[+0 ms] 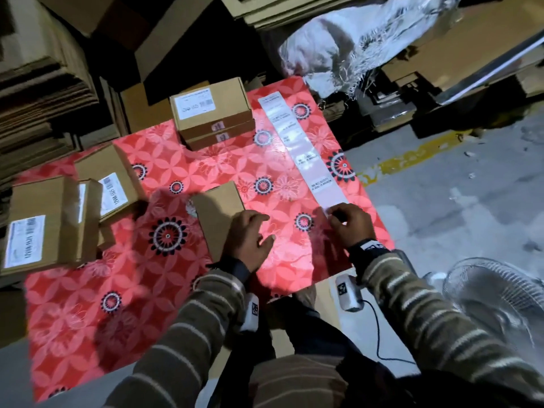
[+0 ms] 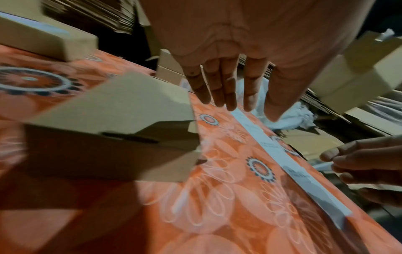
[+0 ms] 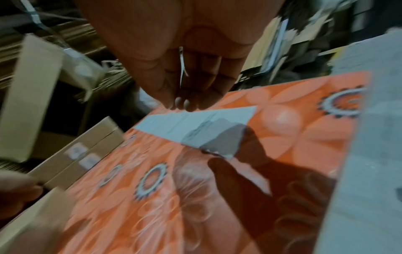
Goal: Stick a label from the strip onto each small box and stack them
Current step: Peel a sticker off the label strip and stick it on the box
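Cardboard dominates the left side of the red floral table cover (image 1: 206, 172), where a loose cluster of labelled boxes (image 1: 53, 225) lies at mixed angles, one leaning on another. Further back, near the far edge, a neat stack of labelled boxes (image 1: 213, 113) stands with its white sticker facing up. Nearer the person sits an unlabelled small box (image 1: 216, 213), plain brown on every face that shows (the left wrist view catches its tuck flap). The left hand (image 1: 247, 240) hovers at that box's right edge with fingers (image 2: 219, 89) straight and slightly spread, gripping nothing; whether it touches the box I cannot tell. Right of it, the label strip (image 1: 303, 151) runs from the far edge of the cover toward the person, lying flat with printed labels along it. The right hand (image 1: 350, 225) is at the strip's near end, fingers (image 3: 189, 101) bunched together against the thumb, pinching a thin white label (image 3: 181, 72) seen edge-on in the right wrist view. Beyond the table on the right, a wire fan guard (image 1: 497, 295) stands over the grey floor.
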`<state>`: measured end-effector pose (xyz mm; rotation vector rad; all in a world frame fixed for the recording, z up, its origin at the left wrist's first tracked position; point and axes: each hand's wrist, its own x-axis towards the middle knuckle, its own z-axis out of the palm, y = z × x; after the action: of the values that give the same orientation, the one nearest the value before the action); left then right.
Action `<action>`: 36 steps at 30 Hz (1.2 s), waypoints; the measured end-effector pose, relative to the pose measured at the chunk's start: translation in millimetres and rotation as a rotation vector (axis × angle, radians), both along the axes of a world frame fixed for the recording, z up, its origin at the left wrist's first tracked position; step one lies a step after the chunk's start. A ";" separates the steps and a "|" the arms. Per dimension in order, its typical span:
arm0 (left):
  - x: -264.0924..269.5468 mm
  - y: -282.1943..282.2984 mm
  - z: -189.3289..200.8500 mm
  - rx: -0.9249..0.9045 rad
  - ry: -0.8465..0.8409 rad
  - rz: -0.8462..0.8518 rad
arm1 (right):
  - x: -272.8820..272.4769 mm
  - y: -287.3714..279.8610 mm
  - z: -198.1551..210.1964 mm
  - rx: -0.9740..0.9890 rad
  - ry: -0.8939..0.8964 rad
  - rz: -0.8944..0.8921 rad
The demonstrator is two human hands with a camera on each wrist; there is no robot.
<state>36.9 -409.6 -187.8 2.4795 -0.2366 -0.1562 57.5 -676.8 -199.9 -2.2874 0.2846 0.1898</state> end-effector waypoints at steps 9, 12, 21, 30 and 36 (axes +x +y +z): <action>46.0 -95.6 -9.4 0.159 0.111 -0.329 | 17.3 -73.4 -19.1 -0.125 0.035 -0.050; 58.6 -111.3 -18.3 0.264 0.136 -0.395 | 27.8 -71.6 -22.8 -0.126 0.044 0.020; 65.9 -123.4 -34.9 0.429 0.155 -0.406 | 39.9 -67.4 -36.0 -0.112 0.141 0.083; 63.5 -125.4 -37.5 0.428 0.125 -0.387 | 41.9 -66.2 -44.6 -0.098 0.110 0.069; 65.0 -126.0 -35.5 0.447 0.149 -0.398 | 50.4 -63.8 -45.0 -0.113 0.092 0.085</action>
<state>101.9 -535.6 -223.3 2.8115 -0.6951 -0.6172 107.9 -740.7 -244.9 -2.4087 0.2516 0.3306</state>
